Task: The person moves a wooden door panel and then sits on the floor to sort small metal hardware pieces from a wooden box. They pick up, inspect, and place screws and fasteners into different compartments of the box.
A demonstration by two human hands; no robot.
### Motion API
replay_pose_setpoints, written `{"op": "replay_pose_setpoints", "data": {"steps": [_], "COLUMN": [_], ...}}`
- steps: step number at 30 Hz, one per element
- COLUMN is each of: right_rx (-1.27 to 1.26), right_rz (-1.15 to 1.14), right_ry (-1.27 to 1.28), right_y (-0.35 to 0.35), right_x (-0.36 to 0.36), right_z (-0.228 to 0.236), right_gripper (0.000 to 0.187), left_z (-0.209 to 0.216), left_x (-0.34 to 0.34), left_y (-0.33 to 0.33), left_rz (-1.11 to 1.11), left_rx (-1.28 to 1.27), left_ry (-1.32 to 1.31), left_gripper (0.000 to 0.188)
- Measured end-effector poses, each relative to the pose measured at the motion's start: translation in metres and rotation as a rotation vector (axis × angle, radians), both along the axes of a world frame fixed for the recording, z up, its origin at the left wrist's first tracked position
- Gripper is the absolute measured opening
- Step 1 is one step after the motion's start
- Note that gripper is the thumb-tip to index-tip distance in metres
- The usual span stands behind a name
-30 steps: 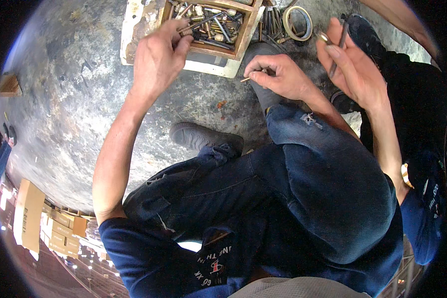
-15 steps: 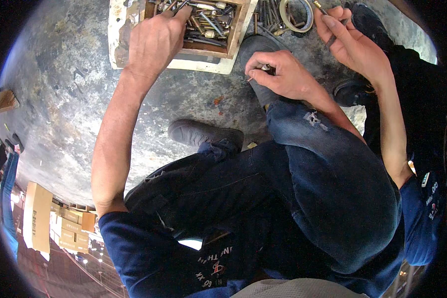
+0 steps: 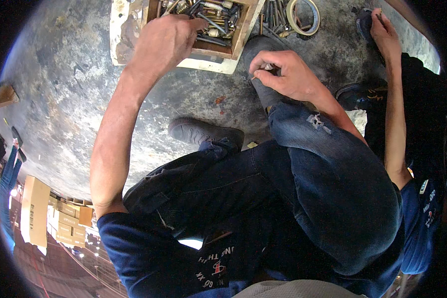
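Note:
Over a wooden box point(image 3: 237, 37) of mixed small metal hardware point(image 3: 214, 26), my left hand point(image 3: 166, 42) reaches in from the near side. Its thumb stretches out across the pieces, apart from the other fingers, whose tips are hidden. My right hand point(image 3: 289, 74) hovers above my shoe, curled round a small silvery metal piece point(image 3: 269, 68). A thin end pokes out at the thumb tip; the exact kind is too small to tell. To the right, a co-worker's hand point(image 3: 386, 36) pinches a small dark piece.
Beneath the box lies a pale, worn board point(image 3: 223, 65). On the stained concrete floor point(image 3: 74, 74), a roll of tape point(image 3: 315, 22) rests beside loose bolts and rods point(image 3: 273, 17). Several cardboard boxes point(image 3: 35, 213) stand at the lower left. The co-worker crouches close on my right.
My left hand has shifted slightly nearer, with its thumb moving out to the right. My right hand stays almost still. The co-worker's hand has moved right, away from the tape roll.

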State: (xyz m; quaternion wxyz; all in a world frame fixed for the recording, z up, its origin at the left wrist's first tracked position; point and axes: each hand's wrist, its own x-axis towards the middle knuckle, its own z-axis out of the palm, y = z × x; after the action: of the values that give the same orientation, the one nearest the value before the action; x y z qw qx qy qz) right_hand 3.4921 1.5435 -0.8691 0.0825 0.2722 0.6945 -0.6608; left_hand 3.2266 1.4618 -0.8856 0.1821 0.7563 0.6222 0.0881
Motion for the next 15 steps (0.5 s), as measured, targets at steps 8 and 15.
{"op": "replay_pose_setpoints", "data": {"steps": [8,15], "right_rx": [0.009,0.034], "right_rz": [0.019,-0.006], "right_ry": [-0.034,-0.009], "right_y": [0.0,-0.003], "right_x": [0.003,0.003], "right_z": [-0.002,-0.004], "right_gripper": [0.012,0.014], "left_z": [0.008,0.007], "left_x": [0.005,0.004], "left_y": [0.005,0.015], "left_rz": [0.096,0.126], "left_rx": [-0.284,-0.232], "left_ry": [0.081,-0.107], "left_gripper": [0.034,0.028]}}
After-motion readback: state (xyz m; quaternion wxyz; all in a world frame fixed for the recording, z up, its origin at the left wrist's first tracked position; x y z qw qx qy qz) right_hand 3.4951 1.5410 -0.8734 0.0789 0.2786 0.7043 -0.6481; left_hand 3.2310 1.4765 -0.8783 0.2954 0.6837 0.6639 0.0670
